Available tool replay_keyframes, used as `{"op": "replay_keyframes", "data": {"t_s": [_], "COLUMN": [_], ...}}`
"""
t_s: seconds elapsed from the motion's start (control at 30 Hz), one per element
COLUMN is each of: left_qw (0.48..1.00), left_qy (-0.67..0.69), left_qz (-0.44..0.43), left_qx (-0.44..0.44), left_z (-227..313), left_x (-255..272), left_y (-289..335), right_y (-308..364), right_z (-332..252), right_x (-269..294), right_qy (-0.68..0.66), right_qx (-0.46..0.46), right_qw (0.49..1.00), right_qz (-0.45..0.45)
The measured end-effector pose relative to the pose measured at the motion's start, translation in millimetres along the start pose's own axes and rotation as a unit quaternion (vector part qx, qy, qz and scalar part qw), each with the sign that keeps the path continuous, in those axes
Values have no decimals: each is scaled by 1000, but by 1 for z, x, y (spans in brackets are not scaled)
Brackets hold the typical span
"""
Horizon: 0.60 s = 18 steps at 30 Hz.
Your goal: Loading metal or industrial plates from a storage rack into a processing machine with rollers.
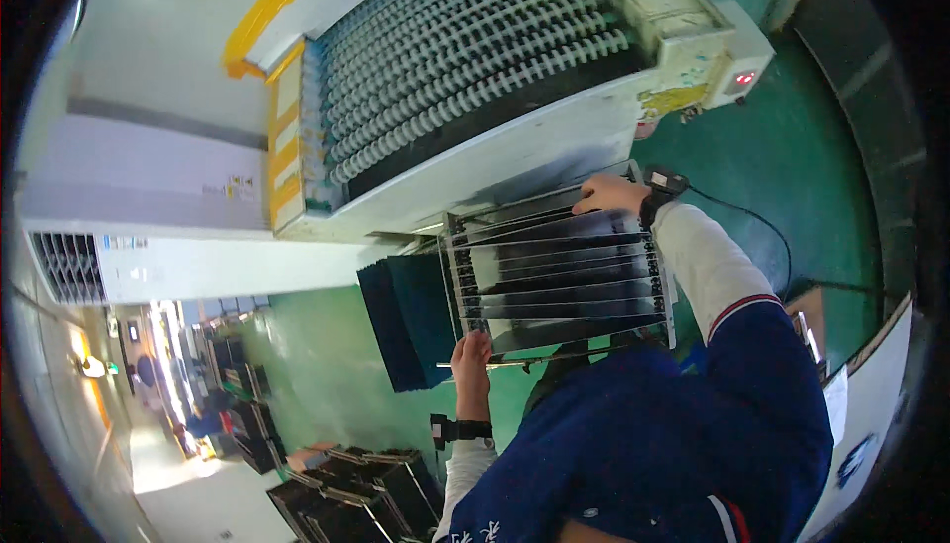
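I hold a metal wire rack (559, 281) that carries several dark, glossy panels in slots. My left hand (473, 353) grips the rack's near bar at its lower left corner. My right hand (606, 193) grips the far edge at the upper right, with a black wrist device (661, 187) just behind it. A black band (457, 430) sits on my left wrist. The rack is just in front of the open end of a white roller conveyor machine (475, 78) with rows of small rollers.
A stack of dark panels (404, 323) stands beside the rack on the green floor (792, 167). More racks of dark panels (356, 498) sit at lower left. A control box with a red light (744, 76) hangs on the machine's corner. A person (148, 377) stands far down the aisle.
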<state>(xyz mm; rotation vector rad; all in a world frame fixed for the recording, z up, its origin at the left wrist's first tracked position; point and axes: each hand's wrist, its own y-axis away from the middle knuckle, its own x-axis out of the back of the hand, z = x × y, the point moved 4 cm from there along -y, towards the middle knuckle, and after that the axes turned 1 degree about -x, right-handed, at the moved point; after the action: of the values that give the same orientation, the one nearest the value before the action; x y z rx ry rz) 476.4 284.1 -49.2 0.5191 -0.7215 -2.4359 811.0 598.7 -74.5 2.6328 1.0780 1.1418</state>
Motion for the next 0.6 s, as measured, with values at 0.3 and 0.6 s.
{"op": "replay_keyframes", "data": {"t_s": [0.3, 0.6], "left_qw": [993, 989], "left_qy": [-71, -46], "left_qz": [92, 138], "left_qx": [-27, 12], "left_z": [-16, -47], "left_x": [18, 37], "left_y": [13, 31], "right_y": [1, 110], "right_z": [-83, -153], "right_x": [-18, -123], "right_qy": [211, 95], "right_qx": [207, 265], "right_qw": [953, 953], "right_qz": [58, -112]}}
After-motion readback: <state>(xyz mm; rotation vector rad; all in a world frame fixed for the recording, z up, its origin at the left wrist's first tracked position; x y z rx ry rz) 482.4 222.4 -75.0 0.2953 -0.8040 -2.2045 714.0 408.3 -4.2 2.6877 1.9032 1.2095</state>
